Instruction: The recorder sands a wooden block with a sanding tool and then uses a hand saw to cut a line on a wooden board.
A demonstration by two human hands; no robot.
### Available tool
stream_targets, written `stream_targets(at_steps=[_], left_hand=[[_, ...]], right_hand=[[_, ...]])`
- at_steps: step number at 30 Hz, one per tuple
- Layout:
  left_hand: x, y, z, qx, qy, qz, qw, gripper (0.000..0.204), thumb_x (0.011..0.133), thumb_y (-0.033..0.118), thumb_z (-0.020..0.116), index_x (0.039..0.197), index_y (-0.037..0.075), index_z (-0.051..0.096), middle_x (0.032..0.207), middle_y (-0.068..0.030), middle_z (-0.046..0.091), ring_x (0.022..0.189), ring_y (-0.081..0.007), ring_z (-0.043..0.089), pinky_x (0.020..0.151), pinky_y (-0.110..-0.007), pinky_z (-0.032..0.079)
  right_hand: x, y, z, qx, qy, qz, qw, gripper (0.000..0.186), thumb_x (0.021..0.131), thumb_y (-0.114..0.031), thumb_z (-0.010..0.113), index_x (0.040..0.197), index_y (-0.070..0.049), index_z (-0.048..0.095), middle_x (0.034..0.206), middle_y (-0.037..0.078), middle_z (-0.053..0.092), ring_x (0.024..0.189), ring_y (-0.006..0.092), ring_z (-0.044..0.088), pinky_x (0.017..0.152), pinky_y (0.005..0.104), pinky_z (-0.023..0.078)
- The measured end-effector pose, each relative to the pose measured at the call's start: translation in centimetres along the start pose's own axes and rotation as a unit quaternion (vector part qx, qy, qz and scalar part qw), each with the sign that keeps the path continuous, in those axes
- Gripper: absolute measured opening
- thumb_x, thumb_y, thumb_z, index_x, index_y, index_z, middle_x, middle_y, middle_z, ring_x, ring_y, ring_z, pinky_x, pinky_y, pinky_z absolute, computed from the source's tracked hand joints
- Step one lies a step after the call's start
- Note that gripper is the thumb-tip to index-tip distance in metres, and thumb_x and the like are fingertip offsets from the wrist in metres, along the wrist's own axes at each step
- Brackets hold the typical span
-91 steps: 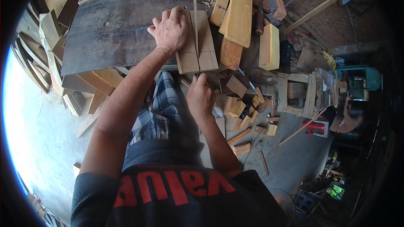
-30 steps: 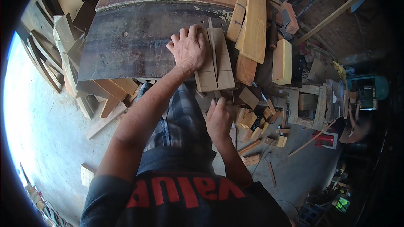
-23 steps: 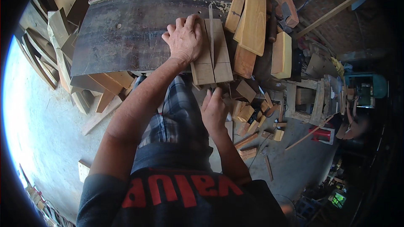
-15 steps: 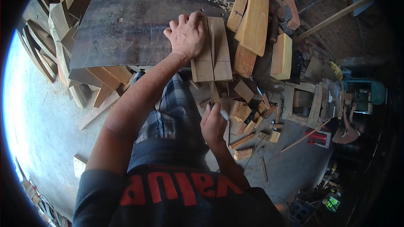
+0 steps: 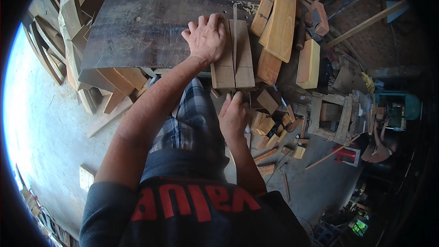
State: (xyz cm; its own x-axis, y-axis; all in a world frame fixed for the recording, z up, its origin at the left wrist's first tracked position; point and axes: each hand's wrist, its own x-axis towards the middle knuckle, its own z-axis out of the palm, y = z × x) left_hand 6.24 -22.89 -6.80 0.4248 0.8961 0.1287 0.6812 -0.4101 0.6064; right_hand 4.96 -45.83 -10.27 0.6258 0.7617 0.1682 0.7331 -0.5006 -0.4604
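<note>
My left hand [image 5: 206, 39] bears down on the left edge of a wooden board [image 5: 245, 59], its fingers bent. The board lies on the dark bench top [image 5: 137, 32], its near end sticking out past the bench edge. A long slit runs through the board. In that slit stands the narrow metal blade of a saw [image 5: 235, 36], its tip reaching beyond the board's far end. Just below the near end, my right hand [image 5: 233, 115] is closed around the saw's handle, which the fingers mostly hide.
Yellowish planks [image 5: 280, 23] lie stacked on the bench to the right, near a thick wood block [image 5: 307, 64]. Small offcuts [image 5: 265, 126] litter the floor beside my right arm. Curved wood pieces [image 5: 48, 48] lean at the far left. A wooden frame stool [image 5: 336, 114] stands at right.
My right hand has moved forward, up to the board's near end. The saw blade has slid away from me and now shows past the far end. My left hand stays on the board.
</note>
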Motion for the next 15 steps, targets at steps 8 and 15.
stream_targets(at_steps=[8,15], left_hand=[[-0.1,-0.2,0.0,-0.014,0.006,0.013,1.0,0.036,0.096,0.038,0.04,0.128,0.026,0.052,0.124,-0.0104,0.053,0.114,-0.0359,0.047,0.097,-0.053,0.03],[-0.1,-0.4,0.4,-0.015,0.029,0.005,0.999,0.037,0.095,0.037,0.04,0.127,0.024,0.053,0.121,-0.0111,0.053,0.112,-0.035,0.048,0.096,-0.053,0.03]], right_hand=[[1.5,-1.2,-0.7,-0.037,0.055,-0.038,0.997,0.017,0.096,-0.017,0.053,0.086,-0.004,0.049,0.06,0.018,0.061,0.056,0.0362,0.064,0.048,0.0451,0.049],[-0.4,-0.4,-1.0,-0.048,0.008,-0.021,0.999,0.017,0.097,-0.018,0.051,0.094,-0.002,0.047,0.065,0.019,0.063,0.06,0.0387,0.065,0.05,0.046,0.05]])
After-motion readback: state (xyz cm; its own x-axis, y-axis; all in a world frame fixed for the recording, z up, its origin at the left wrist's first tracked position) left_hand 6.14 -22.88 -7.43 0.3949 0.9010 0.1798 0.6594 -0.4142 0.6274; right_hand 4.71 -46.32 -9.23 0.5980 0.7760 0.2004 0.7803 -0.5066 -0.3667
